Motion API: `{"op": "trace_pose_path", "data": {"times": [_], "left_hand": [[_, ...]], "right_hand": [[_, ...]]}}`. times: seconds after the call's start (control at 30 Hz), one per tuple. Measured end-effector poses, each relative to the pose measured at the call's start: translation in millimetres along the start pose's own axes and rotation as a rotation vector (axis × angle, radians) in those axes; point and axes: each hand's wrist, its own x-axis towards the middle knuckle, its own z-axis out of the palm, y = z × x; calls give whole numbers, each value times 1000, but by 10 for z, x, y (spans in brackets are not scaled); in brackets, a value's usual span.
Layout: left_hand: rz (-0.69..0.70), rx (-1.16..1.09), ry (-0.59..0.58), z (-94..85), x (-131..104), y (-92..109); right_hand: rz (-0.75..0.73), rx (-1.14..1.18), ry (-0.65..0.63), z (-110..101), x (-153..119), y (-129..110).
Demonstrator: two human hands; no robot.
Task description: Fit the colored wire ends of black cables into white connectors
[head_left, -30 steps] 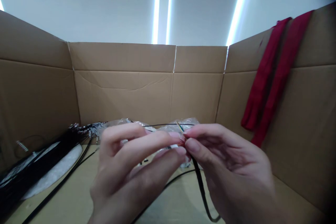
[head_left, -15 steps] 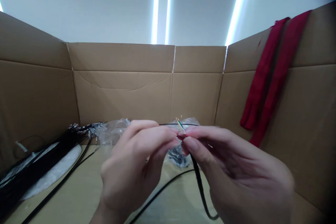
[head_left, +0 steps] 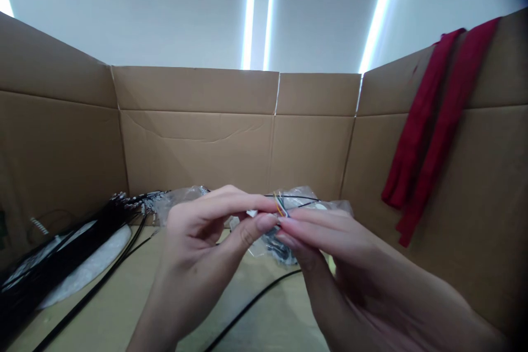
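Observation:
My left hand and my right hand meet at the middle of the view, fingertips touching. Between them stick up several thin coloured wire ends, orange, green and white. My left thumb and forefinger pinch a small white connector next to those wires. My right hand pinches the wires from below. A black cable runs down over the tabletop beneath both hands.
Cardboard walls enclose the tabletop on three sides. A bundle of black cables lies at the left on a white bag. Clear plastic bags sit at the back. A red cloth hangs over the right wall.
My hands have turned: the left palm now faces down and the right hand has dropped lower. The white connector now shows at the left fingertips. The black cable under the right hand is hidden.

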Motion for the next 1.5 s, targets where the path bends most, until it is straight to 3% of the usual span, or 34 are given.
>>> {"op": "trace_pose_path", "data": {"times": [0.17,0.33,0.43,0.53,0.6,0.73,1.0,1.23,1.5], "left_hand": [[-91,-108,-33,-27,-7,-28],[-55,-98,44,17,-34,-51],[91,37,79,54,-41,-43],[289,106,80,81,-38,-43],[385,134,79,89,-36,-51],[483,185,77,83,-38,-70],[358,-35,40,51,-21,-49],[248,-83,10,16,-21,-39],[63,-111,-145,-75,14,13]], "right_hand": [[62,15,-56,-23,0,-24],[32,38,-38,7,-4,39],[28,65,9,19,8,58],[276,154,23,-6,33,28],[380,271,-15,-38,56,18],[411,431,-161,-104,102,71],[507,732,-348,-136,139,189],[670,784,-446,-161,91,182],[895,1033,-633,-148,161,193]]}}
